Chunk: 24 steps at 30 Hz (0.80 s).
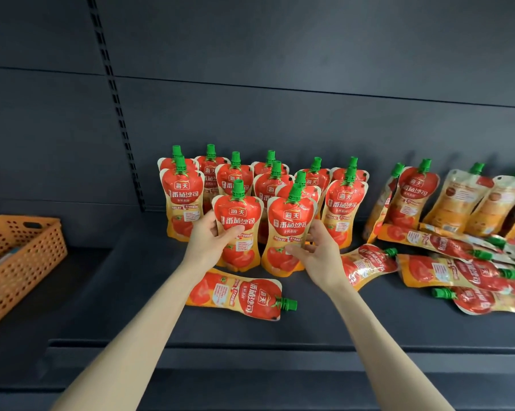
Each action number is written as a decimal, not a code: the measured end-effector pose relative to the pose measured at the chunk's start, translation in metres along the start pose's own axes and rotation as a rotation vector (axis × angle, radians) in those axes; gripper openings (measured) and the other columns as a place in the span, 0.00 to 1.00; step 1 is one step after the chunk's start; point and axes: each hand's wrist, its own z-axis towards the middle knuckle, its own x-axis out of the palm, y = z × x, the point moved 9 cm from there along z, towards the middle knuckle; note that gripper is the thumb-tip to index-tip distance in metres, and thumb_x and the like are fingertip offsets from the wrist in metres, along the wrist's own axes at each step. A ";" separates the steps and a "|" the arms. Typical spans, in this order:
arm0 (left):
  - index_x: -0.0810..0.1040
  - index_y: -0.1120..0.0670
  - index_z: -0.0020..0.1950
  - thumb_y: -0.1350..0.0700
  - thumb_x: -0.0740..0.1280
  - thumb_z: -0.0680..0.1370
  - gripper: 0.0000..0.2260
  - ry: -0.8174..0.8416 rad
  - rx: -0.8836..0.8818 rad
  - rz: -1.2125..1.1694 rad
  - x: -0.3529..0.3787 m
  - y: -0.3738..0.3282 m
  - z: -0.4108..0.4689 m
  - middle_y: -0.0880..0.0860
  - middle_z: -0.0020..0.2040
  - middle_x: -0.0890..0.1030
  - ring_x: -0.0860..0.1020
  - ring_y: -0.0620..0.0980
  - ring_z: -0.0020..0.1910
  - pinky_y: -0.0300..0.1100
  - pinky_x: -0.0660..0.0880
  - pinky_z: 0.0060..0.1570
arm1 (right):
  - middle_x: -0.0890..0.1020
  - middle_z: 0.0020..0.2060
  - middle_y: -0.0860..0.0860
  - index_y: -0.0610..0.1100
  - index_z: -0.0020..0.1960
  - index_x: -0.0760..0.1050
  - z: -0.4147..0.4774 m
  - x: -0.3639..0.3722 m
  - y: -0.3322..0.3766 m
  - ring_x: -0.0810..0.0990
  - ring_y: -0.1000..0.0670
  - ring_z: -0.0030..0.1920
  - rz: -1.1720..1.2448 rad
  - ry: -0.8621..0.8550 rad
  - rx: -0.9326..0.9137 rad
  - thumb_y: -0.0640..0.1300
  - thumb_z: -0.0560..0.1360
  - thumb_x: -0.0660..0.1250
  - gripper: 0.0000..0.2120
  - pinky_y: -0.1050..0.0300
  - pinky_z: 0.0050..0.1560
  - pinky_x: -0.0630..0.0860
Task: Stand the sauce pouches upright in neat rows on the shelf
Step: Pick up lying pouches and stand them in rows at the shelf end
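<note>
Two long bare forearms (149, 315), smooth; bare left hand (208, 241), bare right hand (320, 256), slim fingers (318, 229)

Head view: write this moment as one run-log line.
left hand: holds upright pouch; right hand: holds neighbouring pouch; lying pouch: flat in front

Dark shelf (125, 292): upright pouches (343, 203) clustered in rows at centre-back; one flat pouch (238, 295) in front, cap pointing right; leaning pouches (413, 194) against back panel (309, 114) at right; loose heap (446, 269) before them; orange basket (21, 250) far left.
</note>
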 end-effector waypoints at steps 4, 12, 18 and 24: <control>0.74 0.50 0.60 0.57 0.70 0.74 0.16 -0.010 0.006 0.054 -0.001 0.002 0.001 0.42 0.50 0.78 0.76 0.39 0.52 0.33 0.73 0.49 | 0.76 0.51 0.60 0.49 0.59 0.67 0.000 0.000 0.000 0.75 0.61 0.50 -0.005 0.012 0.006 0.38 0.72 0.70 0.19 0.68 0.47 0.72; 0.69 0.53 0.64 0.53 0.72 0.72 0.23 -0.020 -0.014 0.207 -0.002 0.005 -0.003 0.48 0.58 0.78 0.76 0.45 0.58 0.41 0.75 0.53 | 0.76 0.54 0.55 0.43 0.64 0.66 -0.003 -0.003 -0.001 0.75 0.54 0.55 -0.016 -0.014 0.036 0.40 0.72 0.72 0.24 0.65 0.50 0.74; 0.70 0.55 0.57 0.47 0.73 0.70 0.21 -0.275 0.056 0.513 -0.021 -0.002 -0.056 0.49 0.53 0.76 0.75 0.46 0.51 0.45 0.74 0.50 | 0.78 0.54 0.51 0.43 0.62 0.70 -0.033 -0.042 -0.013 0.76 0.51 0.54 -0.138 -0.185 0.046 0.44 0.73 0.70 0.19 0.60 0.51 0.75; 0.77 0.50 0.57 0.34 0.56 0.72 0.25 0.028 0.156 0.964 0.029 0.024 -0.099 0.49 0.58 0.78 0.73 0.53 0.61 0.52 0.62 0.64 | 0.71 0.68 0.55 0.50 0.68 0.70 -0.060 -0.050 -0.045 0.61 0.50 0.72 -0.630 -0.005 0.032 0.52 0.77 0.64 0.20 0.44 0.67 0.59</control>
